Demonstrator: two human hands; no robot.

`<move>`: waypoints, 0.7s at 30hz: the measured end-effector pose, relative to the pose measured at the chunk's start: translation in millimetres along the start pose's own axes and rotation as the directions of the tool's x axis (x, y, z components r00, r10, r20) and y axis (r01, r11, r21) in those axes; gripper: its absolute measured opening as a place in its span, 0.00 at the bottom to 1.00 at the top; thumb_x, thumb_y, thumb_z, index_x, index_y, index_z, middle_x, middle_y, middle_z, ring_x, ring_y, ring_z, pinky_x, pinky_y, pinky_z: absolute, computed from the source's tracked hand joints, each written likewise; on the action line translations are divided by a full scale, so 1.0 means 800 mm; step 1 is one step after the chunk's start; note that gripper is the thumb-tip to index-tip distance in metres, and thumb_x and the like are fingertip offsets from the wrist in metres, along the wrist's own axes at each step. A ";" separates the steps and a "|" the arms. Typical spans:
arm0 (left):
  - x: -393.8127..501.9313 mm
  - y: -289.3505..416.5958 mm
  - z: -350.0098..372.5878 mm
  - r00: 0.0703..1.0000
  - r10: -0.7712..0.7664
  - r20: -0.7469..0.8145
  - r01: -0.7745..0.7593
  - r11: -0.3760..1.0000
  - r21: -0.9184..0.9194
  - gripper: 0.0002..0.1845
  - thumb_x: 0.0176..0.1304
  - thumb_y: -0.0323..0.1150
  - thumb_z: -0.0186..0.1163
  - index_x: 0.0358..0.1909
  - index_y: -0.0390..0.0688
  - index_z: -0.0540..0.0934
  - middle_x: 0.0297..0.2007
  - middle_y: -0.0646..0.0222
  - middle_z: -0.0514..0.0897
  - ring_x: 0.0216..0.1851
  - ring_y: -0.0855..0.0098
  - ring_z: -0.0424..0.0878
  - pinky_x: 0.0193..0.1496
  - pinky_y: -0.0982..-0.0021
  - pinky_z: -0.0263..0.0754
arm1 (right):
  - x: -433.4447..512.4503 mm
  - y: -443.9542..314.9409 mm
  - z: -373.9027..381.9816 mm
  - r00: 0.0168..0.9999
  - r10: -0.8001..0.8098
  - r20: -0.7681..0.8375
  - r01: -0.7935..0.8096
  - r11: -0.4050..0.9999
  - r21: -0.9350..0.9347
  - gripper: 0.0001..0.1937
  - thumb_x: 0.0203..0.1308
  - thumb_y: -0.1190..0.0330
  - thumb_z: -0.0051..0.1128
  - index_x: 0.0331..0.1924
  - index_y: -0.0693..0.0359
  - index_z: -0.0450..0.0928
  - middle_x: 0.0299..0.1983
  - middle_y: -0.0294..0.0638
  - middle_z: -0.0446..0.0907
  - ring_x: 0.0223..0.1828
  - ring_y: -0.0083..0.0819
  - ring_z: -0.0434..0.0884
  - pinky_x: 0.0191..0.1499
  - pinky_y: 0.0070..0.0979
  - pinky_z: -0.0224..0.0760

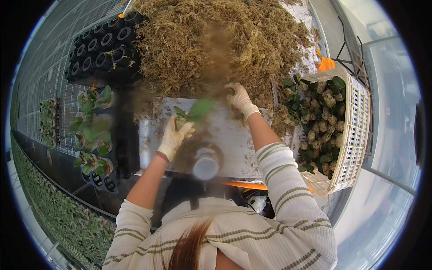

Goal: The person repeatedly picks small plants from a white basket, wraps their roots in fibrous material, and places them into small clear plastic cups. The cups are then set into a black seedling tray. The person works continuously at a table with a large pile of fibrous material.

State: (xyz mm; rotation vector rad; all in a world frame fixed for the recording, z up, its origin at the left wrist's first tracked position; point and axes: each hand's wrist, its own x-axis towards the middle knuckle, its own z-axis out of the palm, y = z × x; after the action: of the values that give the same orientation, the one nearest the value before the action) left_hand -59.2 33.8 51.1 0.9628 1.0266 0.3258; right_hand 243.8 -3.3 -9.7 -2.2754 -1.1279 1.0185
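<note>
My left hand [175, 136], in a pale glove, holds a young plant [195, 112] with broad green leaves above a white board [233, 141]. The plant's root end is mostly hidden by my fingers. My right hand [241, 100], also gloved, is at the near edge of a big heap of brown moss [216, 44]. Its fingers are curved and apart, and nothing shows plainly between them. A translucent plastic cup [206, 167] rests at the board's near edge, close to my body. Loose moss bits dirty the board.
A cream plastic crate [351, 135] on the right holds many plantlets with wrapped roots [324, 125]. At left are stacked black pots [98, 47] and a black tray [126, 148] with potted plants [94, 128]. Another row of potted plants [49, 123] stands on wire mesh farther left.
</note>
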 end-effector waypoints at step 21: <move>0.000 -0.037 0.034 0.985 -0.104 0.139 0.141 0.946 -0.291 0.29 0.74 0.50 0.55 0.66 0.39 0.70 0.56 0.57 0.80 0.52 0.61 0.83 0.54 0.58 0.80 | -0.200 0.033 0.044 0.863 -0.268 -0.428 0.271 0.961 -0.056 0.33 0.56 0.66 0.70 0.67 0.55 0.70 0.72 0.51 0.62 0.75 0.50 0.57 0.75 0.45 0.52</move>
State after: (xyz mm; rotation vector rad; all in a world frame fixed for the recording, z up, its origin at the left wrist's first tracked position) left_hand -42.0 3.0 32.2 0.6328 0.8905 0.3051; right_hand 165.3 -146.4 19.7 -2.1111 -1.1933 0.3776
